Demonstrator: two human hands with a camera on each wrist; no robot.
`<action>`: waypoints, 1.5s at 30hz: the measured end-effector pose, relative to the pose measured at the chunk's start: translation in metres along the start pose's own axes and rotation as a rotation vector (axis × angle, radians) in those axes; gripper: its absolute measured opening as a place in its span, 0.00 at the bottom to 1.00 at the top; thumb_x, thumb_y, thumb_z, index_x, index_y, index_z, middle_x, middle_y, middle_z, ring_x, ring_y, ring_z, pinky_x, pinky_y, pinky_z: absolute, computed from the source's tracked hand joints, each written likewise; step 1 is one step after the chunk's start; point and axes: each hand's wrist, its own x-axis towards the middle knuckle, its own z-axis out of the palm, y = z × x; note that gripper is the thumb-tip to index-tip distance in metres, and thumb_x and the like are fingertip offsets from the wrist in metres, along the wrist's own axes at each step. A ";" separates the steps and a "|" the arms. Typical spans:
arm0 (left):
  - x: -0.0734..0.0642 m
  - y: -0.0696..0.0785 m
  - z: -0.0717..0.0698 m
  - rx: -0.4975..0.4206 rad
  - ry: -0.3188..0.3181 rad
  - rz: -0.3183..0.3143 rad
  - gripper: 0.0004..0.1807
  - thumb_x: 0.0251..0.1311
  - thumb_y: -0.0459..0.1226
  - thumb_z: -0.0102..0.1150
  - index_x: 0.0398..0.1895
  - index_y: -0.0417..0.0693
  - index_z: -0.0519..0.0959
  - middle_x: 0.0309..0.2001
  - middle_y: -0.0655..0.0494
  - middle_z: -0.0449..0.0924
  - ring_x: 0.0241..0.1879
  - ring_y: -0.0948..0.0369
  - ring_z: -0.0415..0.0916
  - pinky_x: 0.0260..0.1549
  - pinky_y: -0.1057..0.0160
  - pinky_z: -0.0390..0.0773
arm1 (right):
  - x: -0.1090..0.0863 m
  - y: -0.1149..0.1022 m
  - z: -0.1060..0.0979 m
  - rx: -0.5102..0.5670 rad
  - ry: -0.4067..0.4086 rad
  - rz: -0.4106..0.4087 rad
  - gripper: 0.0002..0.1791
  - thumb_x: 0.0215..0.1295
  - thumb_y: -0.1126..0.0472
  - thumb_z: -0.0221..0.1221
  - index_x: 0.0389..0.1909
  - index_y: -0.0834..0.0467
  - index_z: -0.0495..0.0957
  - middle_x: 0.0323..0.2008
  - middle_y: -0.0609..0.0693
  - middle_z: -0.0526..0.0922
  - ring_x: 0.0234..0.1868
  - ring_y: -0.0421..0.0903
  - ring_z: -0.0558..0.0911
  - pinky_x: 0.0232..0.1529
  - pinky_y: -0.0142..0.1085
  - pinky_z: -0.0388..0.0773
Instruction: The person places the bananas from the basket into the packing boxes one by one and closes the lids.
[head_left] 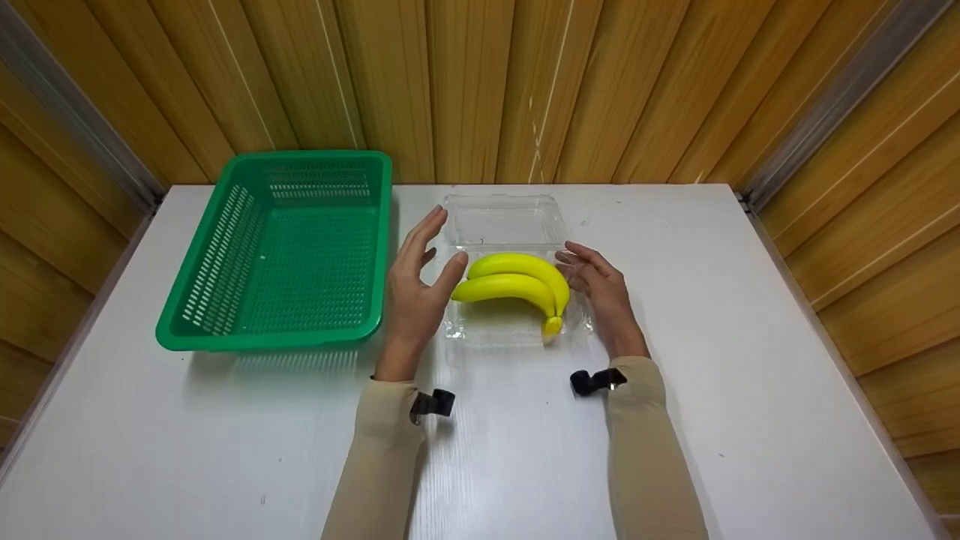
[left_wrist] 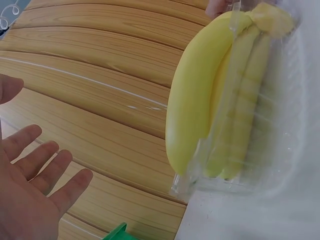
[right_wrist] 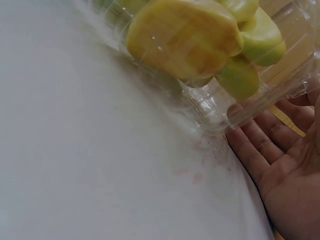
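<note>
A bunch of yellow bananas lies in the base of a clear plastic clamshell box, its stem end toward the near right corner. The box's lid is folded back toward the wall. To the left of the box, my left hand is held with fingers extended and thumb apart, holding nothing. My right hand stands at the box's right side, its straight fingers right at the clear wall, as the right wrist view also shows. Through that wall the banana stem is visible.
A green plastic basket with slotted sides stands on the left of the white table, close beside my left hand. Wood-patterned panels rise behind the table and along both sides.
</note>
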 end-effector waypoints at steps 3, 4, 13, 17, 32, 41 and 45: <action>0.000 -0.002 0.002 0.011 -0.005 -0.018 0.32 0.72 0.43 0.63 0.76 0.43 0.72 0.77 0.53 0.70 0.74 0.57 0.67 0.68 0.49 0.74 | 0.000 0.001 0.000 0.008 0.003 0.004 0.25 0.83 0.61 0.47 0.76 0.56 0.73 0.66 0.54 0.82 0.66 0.51 0.80 0.67 0.44 0.74; -0.001 -0.003 0.002 0.014 -0.007 -0.026 0.32 0.73 0.43 0.62 0.76 0.44 0.72 0.77 0.53 0.69 0.74 0.57 0.67 0.68 0.49 0.74 | 0.000 0.001 0.001 0.009 0.004 0.007 0.25 0.82 0.61 0.48 0.75 0.56 0.73 0.66 0.54 0.82 0.66 0.51 0.80 0.67 0.43 0.74; -0.002 -0.018 0.005 -0.029 -0.027 -0.096 0.30 0.76 0.45 0.57 0.76 0.43 0.72 0.77 0.51 0.69 0.75 0.57 0.67 0.69 0.46 0.72 | 0.002 0.000 0.002 0.004 0.024 0.025 0.25 0.80 0.59 0.54 0.74 0.54 0.75 0.65 0.52 0.83 0.65 0.48 0.81 0.66 0.42 0.75; -0.003 -0.026 0.007 -0.049 -0.032 -0.121 0.29 0.77 0.45 0.54 0.76 0.42 0.72 0.77 0.50 0.69 0.75 0.55 0.66 0.70 0.44 0.71 | 0.001 0.000 0.001 0.005 0.024 0.020 0.25 0.79 0.60 0.53 0.74 0.55 0.75 0.65 0.53 0.83 0.65 0.49 0.81 0.66 0.42 0.75; -0.009 -0.050 0.013 -0.059 -0.038 -0.214 0.28 0.77 0.42 0.58 0.76 0.42 0.72 0.77 0.48 0.69 0.74 0.49 0.67 0.69 0.40 0.70 | -0.001 0.000 0.002 0.019 0.019 0.002 0.24 0.82 0.61 0.51 0.75 0.57 0.74 0.64 0.54 0.83 0.66 0.50 0.81 0.64 0.42 0.75; -0.013 -0.066 0.015 -0.099 -0.041 -0.274 0.27 0.77 0.39 0.59 0.76 0.42 0.72 0.76 0.48 0.70 0.73 0.49 0.68 0.69 0.46 0.72 | -0.001 0.000 0.001 0.007 0.015 -0.004 0.24 0.82 0.60 0.50 0.75 0.56 0.74 0.64 0.54 0.83 0.66 0.50 0.81 0.63 0.42 0.76; -0.014 -0.073 0.016 -0.139 -0.039 -0.290 0.26 0.77 0.36 0.58 0.75 0.39 0.72 0.75 0.45 0.71 0.72 0.47 0.68 0.69 0.48 0.72 | -0.001 0.000 0.001 0.003 0.010 -0.007 0.24 0.82 0.60 0.50 0.75 0.55 0.74 0.65 0.54 0.83 0.66 0.50 0.81 0.64 0.42 0.76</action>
